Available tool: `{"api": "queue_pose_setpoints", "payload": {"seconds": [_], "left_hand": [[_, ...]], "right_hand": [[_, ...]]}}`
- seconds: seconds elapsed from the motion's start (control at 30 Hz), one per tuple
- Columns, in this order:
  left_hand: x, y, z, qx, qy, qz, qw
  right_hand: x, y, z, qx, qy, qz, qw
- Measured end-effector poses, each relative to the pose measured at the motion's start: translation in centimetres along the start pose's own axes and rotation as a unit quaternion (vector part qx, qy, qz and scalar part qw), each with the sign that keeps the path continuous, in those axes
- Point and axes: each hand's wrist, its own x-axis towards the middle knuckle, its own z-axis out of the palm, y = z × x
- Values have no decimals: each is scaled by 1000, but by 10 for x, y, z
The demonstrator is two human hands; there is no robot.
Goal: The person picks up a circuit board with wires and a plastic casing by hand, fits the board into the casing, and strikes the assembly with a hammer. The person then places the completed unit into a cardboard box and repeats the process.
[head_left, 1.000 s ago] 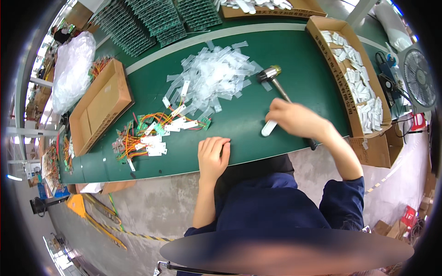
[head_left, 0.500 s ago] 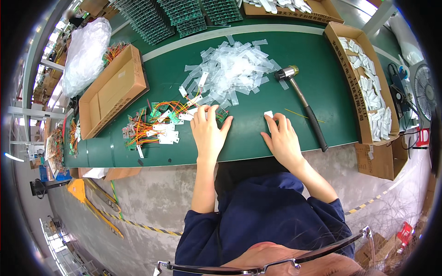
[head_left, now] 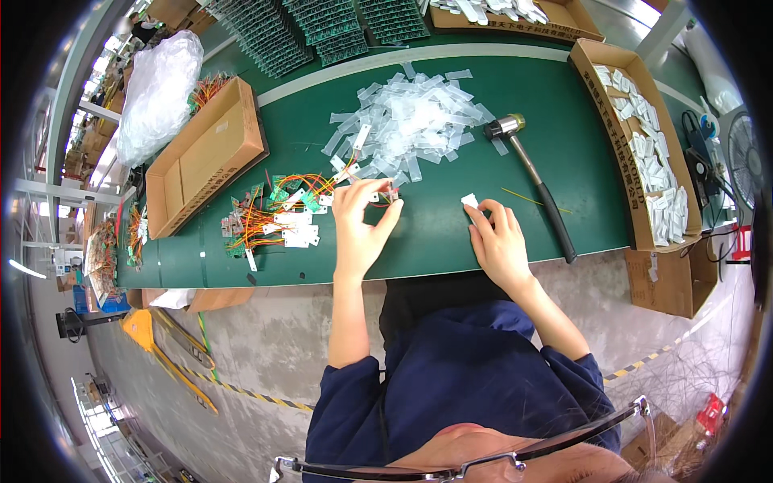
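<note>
Green tabletop [head_left: 435,245], with contents as listed.

Item: left hand [head_left: 359,237], raised over the near middle of the tabletop. Fingers narrow at the tips, thumb against forefinger side, holding a small wired circuit board [head_left: 393,196] with a red lead. Finer detail of the board too small to tell.

Item: right hand [head_left: 499,245], to the right of the left hand and well apart from it. Fingers bent and narrow, holding a white plastic piece [head_left: 469,199] that projects beyond the fingertips; its lower part is hidden.

Item: heap of translucent plastic strips [head_left: 415,117], beyond both hands, loosely piled.

Item: cluster of wired boards and white plates [head_left: 278,216], left of the left hand; orange, red and yellow leads, tangled.

Item: mallet [head_left: 544,193], metal shaft, black grip, yellowish face; lying right of the right hand, head beside the strips.

Item: thin yellow wire [head_left: 519,195], between right hand and mallet grip.

Item: shallow cardboard tray [head_left: 193,165], at left, tilted.

Item: long cardboard box [head_left: 615,145], at right, bearing white plastic casings [head_left: 644,153].

Item: stacked green circuit boards [head_left: 258,36], far side.

Item: clear plastic bag [head_left: 161,88], beyond the tray.

Item: fan [head_left: 739,149], far right.
</note>
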Motion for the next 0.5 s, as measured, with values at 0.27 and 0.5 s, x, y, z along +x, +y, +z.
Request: {"api": "queue_pose_setpoints", "payload": {"seconds": [0.27, 0.5], "left_hand": [[6, 27, -23, -575, -52, -50, 815], [-11, -1, -11, -409, -16, -282, 868]], "right_hand": [[0, 0, 1, 17, 11, 3, 1000], [0, 0, -3, 61, 25, 12, 998]]}}
